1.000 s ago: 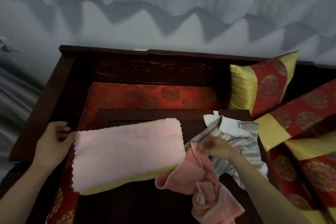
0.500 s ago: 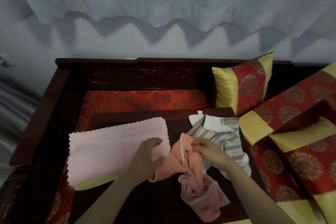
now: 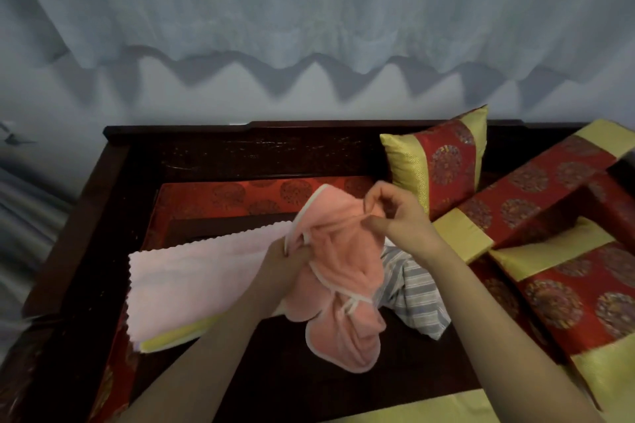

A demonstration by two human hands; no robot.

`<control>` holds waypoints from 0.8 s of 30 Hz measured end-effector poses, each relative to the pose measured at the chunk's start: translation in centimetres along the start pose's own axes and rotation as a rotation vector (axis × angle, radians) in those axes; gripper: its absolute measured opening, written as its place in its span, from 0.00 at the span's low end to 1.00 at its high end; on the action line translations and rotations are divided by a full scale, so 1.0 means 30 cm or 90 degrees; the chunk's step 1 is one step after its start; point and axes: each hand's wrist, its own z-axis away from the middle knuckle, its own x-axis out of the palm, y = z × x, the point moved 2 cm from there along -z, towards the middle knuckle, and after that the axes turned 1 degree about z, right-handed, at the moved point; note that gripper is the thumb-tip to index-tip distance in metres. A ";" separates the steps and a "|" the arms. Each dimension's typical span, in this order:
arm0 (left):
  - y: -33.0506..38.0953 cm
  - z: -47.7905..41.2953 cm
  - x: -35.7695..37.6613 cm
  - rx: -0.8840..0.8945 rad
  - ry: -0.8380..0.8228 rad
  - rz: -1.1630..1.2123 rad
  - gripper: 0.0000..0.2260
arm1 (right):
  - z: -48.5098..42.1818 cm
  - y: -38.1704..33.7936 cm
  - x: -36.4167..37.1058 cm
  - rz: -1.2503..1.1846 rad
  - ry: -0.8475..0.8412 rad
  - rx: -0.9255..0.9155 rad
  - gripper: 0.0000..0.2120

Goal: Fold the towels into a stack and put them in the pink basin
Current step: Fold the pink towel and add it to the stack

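Note:
A salmon-pink towel (image 3: 343,271) with white edging hangs crumpled above the dark wooden table (image 3: 275,371). My left hand (image 3: 285,261) grips its left edge. My right hand (image 3: 395,216) pinches its upper edge, raised higher. To the left lies a folded pale pink towel (image 3: 199,282) on top of a folded yellow one (image 3: 175,340). A grey striped towel (image 3: 412,292) lies crumpled behind and right of the salmon towel, partly hidden by it. No pink basin is in view.
The table stands on a dark wooden bench with a red patterned seat cushion (image 3: 240,192). Red and gold pillows (image 3: 443,161) and bolsters (image 3: 536,196) crowd the right side. A pale curtain (image 3: 309,10) hangs behind.
My left hand moved from the folded stack to the salmon towel. Both hands have lifted that towel off the table and begun spreading it.

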 end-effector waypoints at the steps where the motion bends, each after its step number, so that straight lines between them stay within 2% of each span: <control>1: 0.027 0.002 -0.010 0.008 0.019 0.008 0.07 | -0.003 0.006 0.000 -0.028 -0.017 0.019 0.17; 2: 0.061 -0.001 -0.019 0.037 0.018 -0.007 0.09 | -0.006 0.009 0.003 -0.071 -0.070 0.058 0.22; 4: 0.139 0.001 -0.046 0.115 -0.033 -0.085 0.14 | 0.004 -0.005 0.027 -0.110 -0.259 0.162 0.34; 5: 0.188 0.003 -0.063 0.146 -0.077 -0.124 0.15 | 0.011 -0.014 0.037 -0.095 -0.359 0.193 0.35; 7: 0.281 0.003 -0.109 0.195 -0.149 -0.157 0.15 | 0.018 -0.050 0.066 -0.018 -0.474 0.187 0.23; 8: 0.318 -0.003 -0.135 0.217 -0.144 -0.141 0.18 | 0.016 -0.074 0.074 -0.003 -0.468 0.178 0.18; 9: 0.345 -0.017 -0.167 0.231 -0.087 -0.101 0.21 | 0.007 -0.100 0.078 -0.026 -0.430 0.177 0.16; 11: 0.360 -0.043 -0.226 0.252 0.165 -0.064 0.24 | -0.021 -0.140 0.069 -0.147 -0.331 0.203 0.17; 12: 0.346 -0.041 -0.244 0.256 0.298 -0.095 0.23 | -0.039 -0.156 0.060 -0.203 -0.284 0.210 0.19; 13: 0.313 -0.033 -0.254 0.251 0.389 -0.128 0.19 | -0.059 -0.164 0.052 -0.244 -0.245 0.216 0.21; 14: 0.268 -0.020 -0.252 0.223 0.402 -0.153 0.14 | -0.072 -0.175 0.047 -0.283 -0.219 0.222 0.23; 15: 0.210 -0.005 -0.237 0.160 0.336 -0.152 0.09 | -0.088 -0.180 0.047 -0.316 -0.202 0.227 0.23; 16: 0.151 0.019 -0.206 0.062 0.221 -0.126 0.11 | -0.096 -0.190 0.050 -0.342 -0.192 0.237 0.21; 18: 0.037 0.075 -0.141 -0.152 -0.019 -0.033 0.23 | -0.110 -0.194 0.061 -0.367 -0.178 0.260 0.16; 19: -0.004 0.097 -0.112 -0.206 -0.091 0.012 0.25 | -0.114 -0.194 0.066 -0.387 -0.183 0.262 0.16; 20: -0.030 0.111 -0.089 -0.225 -0.123 0.049 0.25 | -0.115 -0.194 0.070 -0.416 -0.197 0.255 0.19; 22: -0.041 0.126 -0.063 -0.190 -0.125 0.119 0.17 | -0.117 -0.180 0.070 -0.473 -0.235 0.235 0.20; 24: -0.020 0.128 -0.065 -0.092 -0.114 0.148 0.07 | -0.110 -0.171 0.058 -0.475 -0.258 0.221 0.10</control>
